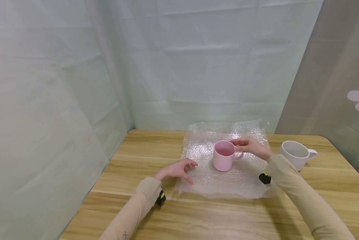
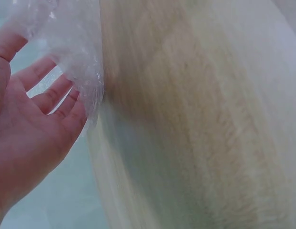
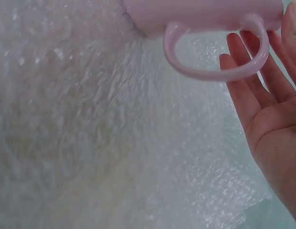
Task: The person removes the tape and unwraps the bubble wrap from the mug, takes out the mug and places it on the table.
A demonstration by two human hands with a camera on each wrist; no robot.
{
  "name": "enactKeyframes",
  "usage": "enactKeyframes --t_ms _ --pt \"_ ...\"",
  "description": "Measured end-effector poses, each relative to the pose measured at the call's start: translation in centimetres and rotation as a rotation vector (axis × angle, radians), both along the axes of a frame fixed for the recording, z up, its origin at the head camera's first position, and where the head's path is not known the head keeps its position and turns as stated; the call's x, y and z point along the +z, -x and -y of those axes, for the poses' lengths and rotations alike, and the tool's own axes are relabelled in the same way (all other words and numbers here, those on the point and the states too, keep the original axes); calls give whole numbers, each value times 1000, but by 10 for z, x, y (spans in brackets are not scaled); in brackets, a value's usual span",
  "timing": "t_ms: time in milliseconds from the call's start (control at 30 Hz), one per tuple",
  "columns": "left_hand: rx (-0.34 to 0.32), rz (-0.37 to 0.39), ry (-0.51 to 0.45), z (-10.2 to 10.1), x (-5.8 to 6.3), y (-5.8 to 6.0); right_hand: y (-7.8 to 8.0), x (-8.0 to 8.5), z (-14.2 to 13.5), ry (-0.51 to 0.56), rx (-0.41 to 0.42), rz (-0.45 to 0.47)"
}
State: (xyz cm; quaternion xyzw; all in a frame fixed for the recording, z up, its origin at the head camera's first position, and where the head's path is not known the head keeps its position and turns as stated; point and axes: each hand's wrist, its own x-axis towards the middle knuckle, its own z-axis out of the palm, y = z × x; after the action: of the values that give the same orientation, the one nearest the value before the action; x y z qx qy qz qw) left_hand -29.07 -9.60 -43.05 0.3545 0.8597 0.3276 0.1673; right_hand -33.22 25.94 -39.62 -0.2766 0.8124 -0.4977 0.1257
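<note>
A pink mug [image 1: 222,161] stands upright on a sheet of bubble wrap [image 1: 209,183], its handle [image 3: 214,74] turned to the right. My right hand [image 1: 251,147] is at the mug's right side, fingertips right at the rim above the handle. In the right wrist view those fingers [image 3: 271,76] are mostly straight and lie partly behind the handle. Over the left edge of the bubble wrap, my left hand [image 1: 178,168] is spread with thumb and fingers apart, holding nothing. In the left wrist view the wrap [image 2: 83,57] overlaps its fingertips.
A larger white mug [image 1: 297,153] stands on the wooden table [image 1: 146,146] to the right, beyond my right forearm, its handle pointing right. Pale fabric [image 1: 209,66] hangs behind the table and along its left side.
</note>
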Motion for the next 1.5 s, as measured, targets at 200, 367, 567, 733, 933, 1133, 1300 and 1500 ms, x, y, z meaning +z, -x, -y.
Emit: enactKeyframes --t_ms 200,367,567,733,933,1133,1300,1500 --pt "1 32 -15 2 -1 0 -5 -3 -8 -5 -14 -17" --pt "-1 31 -15 3 -2 2 -4 -8 -14 -4 -19 -6" --pt "-9 33 -28 3 -2 2 -3 -12 -15 5 -27 -30" --pt "-9 44 -37 3 -3 2 -5 -13 -12 -33 -63 -5" --pt "-7 58 -59 4 -4 3 -7 -14 -12 -52 -104 42" --pt "-6 68 -69 5 -5 4 -9 -14 -12 -31 -106 17" --pt "0 73 -61 4 -4 6 -10 -13 -11 -35 -130 8" --pt "2 71 -45 4 -3 4 -12 -14 -10 -42 -134 -14"
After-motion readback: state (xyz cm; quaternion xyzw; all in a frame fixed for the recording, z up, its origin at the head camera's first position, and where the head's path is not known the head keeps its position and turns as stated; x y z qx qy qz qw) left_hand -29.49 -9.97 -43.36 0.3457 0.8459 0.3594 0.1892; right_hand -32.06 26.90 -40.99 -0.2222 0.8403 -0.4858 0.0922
